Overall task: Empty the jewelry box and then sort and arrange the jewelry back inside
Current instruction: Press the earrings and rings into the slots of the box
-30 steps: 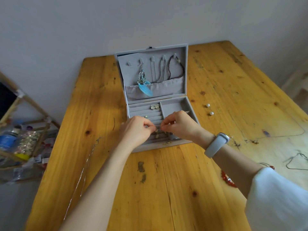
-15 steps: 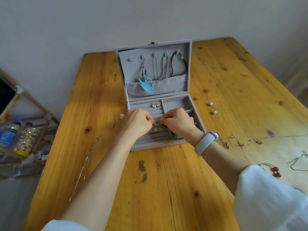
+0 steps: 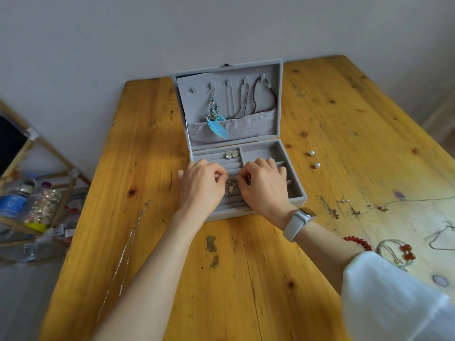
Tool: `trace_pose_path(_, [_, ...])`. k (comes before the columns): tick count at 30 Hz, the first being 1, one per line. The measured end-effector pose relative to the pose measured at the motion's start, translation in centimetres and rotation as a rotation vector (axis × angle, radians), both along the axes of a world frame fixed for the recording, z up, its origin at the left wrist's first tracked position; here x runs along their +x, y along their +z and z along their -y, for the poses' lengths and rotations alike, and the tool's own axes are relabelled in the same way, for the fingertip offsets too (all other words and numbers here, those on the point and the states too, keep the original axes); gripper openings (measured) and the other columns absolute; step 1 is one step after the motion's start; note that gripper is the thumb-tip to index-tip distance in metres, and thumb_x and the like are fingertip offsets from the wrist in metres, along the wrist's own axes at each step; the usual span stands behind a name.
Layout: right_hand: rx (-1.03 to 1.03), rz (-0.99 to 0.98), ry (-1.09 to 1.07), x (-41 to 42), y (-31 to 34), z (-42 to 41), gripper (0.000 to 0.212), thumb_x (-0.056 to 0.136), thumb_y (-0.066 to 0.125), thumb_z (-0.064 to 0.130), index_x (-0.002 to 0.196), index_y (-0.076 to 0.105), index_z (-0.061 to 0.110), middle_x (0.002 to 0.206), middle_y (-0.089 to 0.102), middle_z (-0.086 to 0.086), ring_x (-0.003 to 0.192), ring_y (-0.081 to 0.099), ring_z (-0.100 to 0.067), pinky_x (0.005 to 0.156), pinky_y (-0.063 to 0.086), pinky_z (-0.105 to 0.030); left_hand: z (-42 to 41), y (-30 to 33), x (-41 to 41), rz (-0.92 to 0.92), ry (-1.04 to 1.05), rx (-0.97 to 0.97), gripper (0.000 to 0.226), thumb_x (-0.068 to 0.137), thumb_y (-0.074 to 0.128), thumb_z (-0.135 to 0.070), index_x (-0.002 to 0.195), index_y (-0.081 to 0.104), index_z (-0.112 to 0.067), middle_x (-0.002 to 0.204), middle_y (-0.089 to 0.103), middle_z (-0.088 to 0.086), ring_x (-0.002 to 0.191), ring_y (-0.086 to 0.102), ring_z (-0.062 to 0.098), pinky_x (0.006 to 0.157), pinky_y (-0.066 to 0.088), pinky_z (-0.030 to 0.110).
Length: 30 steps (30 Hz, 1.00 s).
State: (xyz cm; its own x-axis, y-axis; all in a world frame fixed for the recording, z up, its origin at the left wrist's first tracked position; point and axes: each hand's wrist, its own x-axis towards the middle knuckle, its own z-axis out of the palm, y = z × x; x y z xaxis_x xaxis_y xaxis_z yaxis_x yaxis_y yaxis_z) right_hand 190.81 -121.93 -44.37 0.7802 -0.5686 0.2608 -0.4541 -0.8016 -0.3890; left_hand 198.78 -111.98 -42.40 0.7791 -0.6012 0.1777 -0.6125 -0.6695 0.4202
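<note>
While both hands, left hand (image 3: 200,187) and right hand (image 3: 264,187), pinch a small earring (image 3: 231,188), they seat it in the jewelry box (image 3: 296,190) slots.

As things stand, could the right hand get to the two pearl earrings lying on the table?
Probably yes. The pearl earrings lie on bare table right of the jewelry box, nothing between. But the right hand is busy pinching a small drop earring together with the left hand.

Wooden table (image 3: 246,279), white wall (image 3: 147,33), bamboo rack (image 3: 37,193) of bottles (image 3: 14,200) at left.
</note>
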Motion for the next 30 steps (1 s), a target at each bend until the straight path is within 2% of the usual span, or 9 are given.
trace_pose_path(6, [-0.186,0.031,-0.019,-0.2,-0.2,-0.4,0.020,0.082,0.053,0.023,0.070,0.063,0.011,0.068,0.056,-0.007,0.067,0.047,-0.028,0.063,0.030,-0.035,-1.6,-1.5,-2.0,0.196,-0.115,-0.068,0.019,0.085,0.059,-0.019,0.101,0.070,-0.021,0.104,0.067,-0.006,0.099,0.049,0.020,0.069,0.013,0.028])
trace_pose_path(9, [-0.140,0.061,0.028,-0.9,-0.3,-0.2,0.028,0.084,0.045,0.024,0.076,0.069,0.012,0.072,0.058,-0.005,0.071,0.048,-0.026,0.065,0.031,-0.035,-2.0,-2.0,-2.2,0.214,-0.163,-0.056,0.025,0.084,0.055,-0.021,0.103,0.070,-0.020,0.107,0.068,-0.009,0.099,0.050,0.019,0.073,0.018,0.029])
trace_pose_path(12, [-0.063,0.100,0.105,-1.9,-0.2,0.2,0.028,0.082,0.045,0.019,0.090,0.071,0.014,0.078,0.060,-0.005,0.077,0.050,-0.027,0.066,0.033,-0.036,-2.2,-2.0,-2.3,0.217,-0.197,-0.029,0.032,0.082,0.050,-0.028,0.106,0.069,-0.019,0.110,0.067,-0.009,0.101,0.052,0.019,0.075,0.016,0.026])
trace_pose_path(15, [-0.057,0.108,0.184,-2.8,-0.2,0.6,0.034,0.079,0.044,0.015,0.101,0.070,0.016,0.082,0.059,-0.005,0.080,0.051,-0.027,0.066,0.033,-0.035,-2.2,-2.1,-2.3,0.229,-0.228,-0.017,0.033,0.081,0.051,-0.030,0.107,0.069,-0.019,0.112,0.067,-0.008,0.101,0.053,0.018,0.078,0.021,0.028])
trace_pose_path(19, [-0.110,0.070,0.260,-3.5,-0.4,0.8,0.042,0.078,0.034,0.022,0.098,0.071,0.018,0.084,0.059,-0.003,0.081,0.052,-0.026,0.067,0.037,-0.036,-2.3,-2.3,-2.3,0.234,-0.243,-0.028,0.033,0.081,0.052,-0.030,0.107,0.069,-0.018,0.111,0.067,-0.007,0.102,0.055,0.017,0.081,0.026,0.031])
trace_pose_path(25, [-0.155,0.045,0.286,-3.7,-0.5,0.9,0.041,0.079,0.034,0.021,0.098,0.071,0.017,0.085,0.060,-0.004,0.083,0.055,-0.028,0.067,0.042,-0.038,-2.2,-2.5,-2.3,0.236,-0.262,-0.017,0.034,0.083,0.049,-0.029,0.109,0.068,-0.017,0.115,0.066,-0.005,0.106,0.055,0.018,0.084,0.034,0.036])
trace_pose_path(30, [-0.195,0.038,0.289,-4.0,-0.4,1.0,0.040,0.081,0.035,0.021,0.099,0.070,0.017,0.087,0.063,-0.003,0.087,0.056,-0.027,0.070,0.043,-0.037,-2.5,-2.7,-2.5,0.251,-0.274,-0.028,0.043,0.086,0.036,-0.033,0.110,0.067,-0.017,0.115,0.066,-0.003,0.106,0.056,0.017,0.082,0.032,0.032])
